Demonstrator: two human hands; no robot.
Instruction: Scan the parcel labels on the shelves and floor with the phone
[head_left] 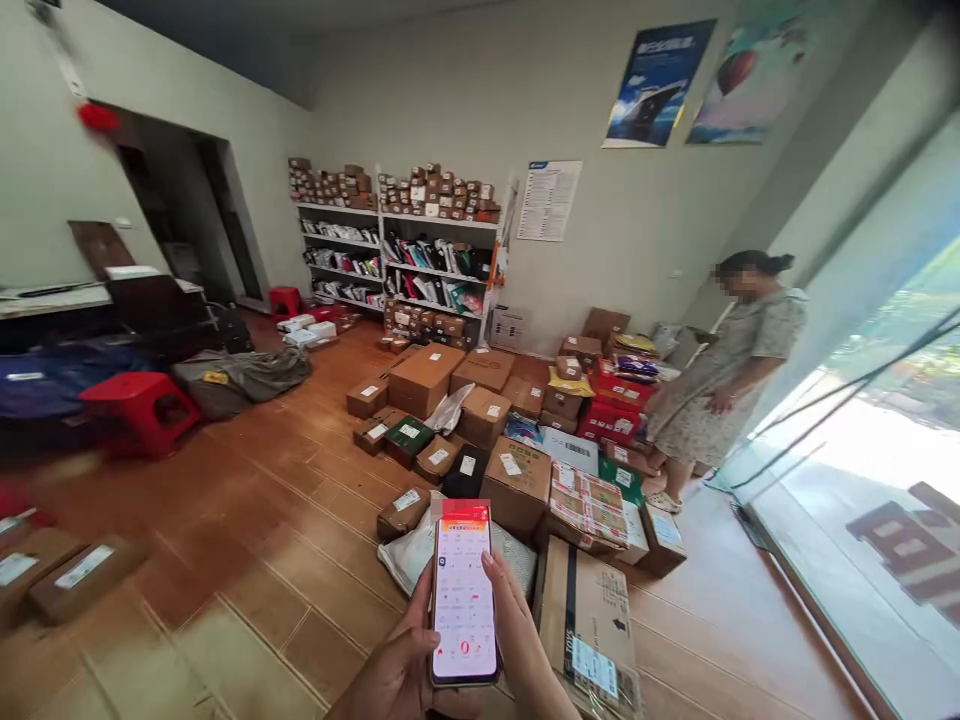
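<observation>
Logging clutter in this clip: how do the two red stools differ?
The near stool stands by the dark bags on the left and looks large; the far stool stands by the doorway next to the shelves and looks small. Both are red, upright, on the wood floor.

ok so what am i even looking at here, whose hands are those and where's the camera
There is no machine here. The one picture comes from a camera worn on a person's head, looking forward and down. At the bottom, that person's left hand and right hand hold a phone with a lit screen; the right thumb rests on its edge. Beyond it, cardboard boxes and parcels lie piled on the wooden floor. A red stool stands at the left, shelves line the back wall, and another person stands near the glass door.
</observation>
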